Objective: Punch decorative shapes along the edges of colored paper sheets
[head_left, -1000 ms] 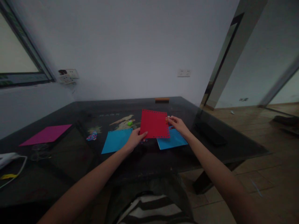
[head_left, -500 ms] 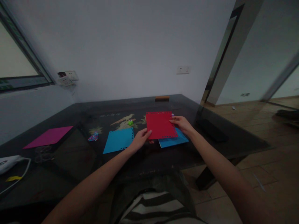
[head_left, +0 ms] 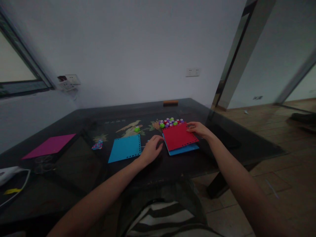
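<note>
My right hand (head_left: 198,129) pinches a red punched sheet (head_left: 178,135) near its upper right corner, the thumb on top. The sheet has small holes along its edges and lies tilted over a blue sheet (head_left: 181,150), mostly covering it. My left hand (head_left: 153,148) rests low over the table just left of the red sheet, fingers bent and thumb apart, nothing visible between them. A second blue punched sheet (head_left: 125,146) lies to its left. Partly hidden behind my left hand is a small pale thing too unclear to name.
Several purple, green and red eyeball-topped pieces (head_left: 170,123) cluster behind the red sheet. One green piece (head_left: 137,129) stands apart. Farther left are a crumpled patterned piece (head_left: 97,144), a magenta sheet (head_left: 50,145) and a white device with a cord (head_left: 8,174). A brown bar (head_left: 170,102) lies at the back.
My left hand has let go of the red sheet. The sheet has come down to the right over the blue one, in my right hand, and the cluster of pieces now shows.
</note>
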{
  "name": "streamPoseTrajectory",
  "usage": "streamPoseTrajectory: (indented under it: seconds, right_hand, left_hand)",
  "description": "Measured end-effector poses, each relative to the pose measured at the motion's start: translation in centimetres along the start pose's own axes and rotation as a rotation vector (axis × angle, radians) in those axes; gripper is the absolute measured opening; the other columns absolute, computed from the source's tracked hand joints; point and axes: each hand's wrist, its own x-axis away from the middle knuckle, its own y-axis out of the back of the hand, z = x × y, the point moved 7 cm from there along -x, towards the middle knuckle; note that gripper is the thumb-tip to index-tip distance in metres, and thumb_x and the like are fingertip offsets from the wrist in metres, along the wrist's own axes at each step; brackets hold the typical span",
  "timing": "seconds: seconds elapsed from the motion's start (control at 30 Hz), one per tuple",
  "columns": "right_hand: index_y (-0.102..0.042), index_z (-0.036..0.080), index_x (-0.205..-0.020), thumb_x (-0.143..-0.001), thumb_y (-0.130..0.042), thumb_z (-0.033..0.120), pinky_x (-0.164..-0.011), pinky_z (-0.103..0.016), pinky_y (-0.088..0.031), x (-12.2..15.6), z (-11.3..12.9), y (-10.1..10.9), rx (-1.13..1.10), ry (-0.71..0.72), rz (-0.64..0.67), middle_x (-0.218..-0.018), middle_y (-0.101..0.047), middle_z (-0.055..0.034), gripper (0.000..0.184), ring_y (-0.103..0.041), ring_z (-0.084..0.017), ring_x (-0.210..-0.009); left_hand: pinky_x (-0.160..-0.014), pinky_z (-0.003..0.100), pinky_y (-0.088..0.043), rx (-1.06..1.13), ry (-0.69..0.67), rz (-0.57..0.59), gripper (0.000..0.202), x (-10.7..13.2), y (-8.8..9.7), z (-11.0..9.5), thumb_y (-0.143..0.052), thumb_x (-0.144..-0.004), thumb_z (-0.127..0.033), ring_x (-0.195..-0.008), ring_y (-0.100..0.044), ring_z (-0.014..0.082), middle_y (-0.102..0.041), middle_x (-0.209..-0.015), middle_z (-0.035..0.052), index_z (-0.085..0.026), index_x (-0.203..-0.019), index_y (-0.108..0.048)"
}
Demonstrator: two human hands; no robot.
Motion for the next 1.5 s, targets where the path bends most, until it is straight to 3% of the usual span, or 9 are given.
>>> streamPoseTrajectory:
  seconds: [0.33, 0.67, 0.87, 1.1, 1.5]
  right_hand:
    - [-0.061, 0.013, -0.109, -0.071, -0.068, 0.007, -0.055, -0.020, -0.045, 0.1, -0.6, -0.8, 0.150, -0.040, 0.046, -0.066, -0.066, 0.0007, 0.040, -0.058, -0.010, -0.055]
    - [-0.060, 0.013, -0.110, -0.072, -0.068, 0.006, -0.054, -0.019, -0.045, 0.3, -0.4, -1.0, 0.207, -0.030, 0.052, -0.066, -0.066, 0.0007, 0.039, -0.058, -0.010, -0.054]
    - [-0.060, 0.014, -0.106, -0.074, -0.069, 0.010, -0.052, -0.019, -0.047, 0.6, 0.0, -0.6, 0.270, -0.026, 0.014, -0.065, -0.066, 0.0001, 0.033, -0.059, -0.010, -0.053]
    - [-0.057, 0.013, -0.089, -0.072, -0.072, 0.009, -0.042, -0.018, -0.043, 0.0, -0.5, 0.5, 0.402, -0.074, -0.092, -0.045, -0.055, 0.0053, 0.023, -0.054, -0.009, -0.040]
    - [-0.056, 0.015, -0.080, -0.069, -0.077, 0.012, -0.042, -0.020, -0.049, 0.4, -0.1, -0.7, 0.414, -0.072, -0.056, -0.052, -0.061, 0.0017, 0.024, -0.058, -0.011, -0.042]
  left_hand:
    - [-0.104, 0.039, -0.040, -0.223, -0.103, 0.152, 0.035, 0.6, -2.2, -0.5, -0.050, -0.088, -0.019, -0.120, -0.050, 0.0237, -0.052, -0.131, 0.0123, -0.018, -0.123, -0.054]
    - [-0.109, 0.037, -0.034, -0.316, -0.140, 0.286, 0.039, 0.9, -3.8, 0.0, -0.048, -0.091, -0.025, -0.130, -0.044, 0.0231, -0.045, -0.143, 0.0130, -0.019, -0.130, -0.053]
    - [-0.110, 0.037, -0.033, -0.323, -0.147, 0.306, 0.039, 1.0, -4.0, 0.2, -0.047, -0.092, -0.027, -0.132, -0.042, 0.0227, -0.047, -0.142, 0.0122, -0.019, -0.130, -0.053]
    - [-0.109, 0.038, -0.034, -0.295, -0.118, 0.300, 0.042, 1.1, -3.6, -0.5, -0.048, -0.092, -0.028, -0.131, -0.043, 0.0230, -0.044, -0.144, 0.0132, -0.019, -0.133, -0.050]
    - [-0.108, 0.040, -0.036, -0.263, -0.091, 0.328, 0.041, 1.0, -3.5, -0.9, -0.049, -0.091, -0.025, -0.129, -0.045, 0.0242, -0.045, -0.143, 0.0140, -0.018, -0.130, -0.053]
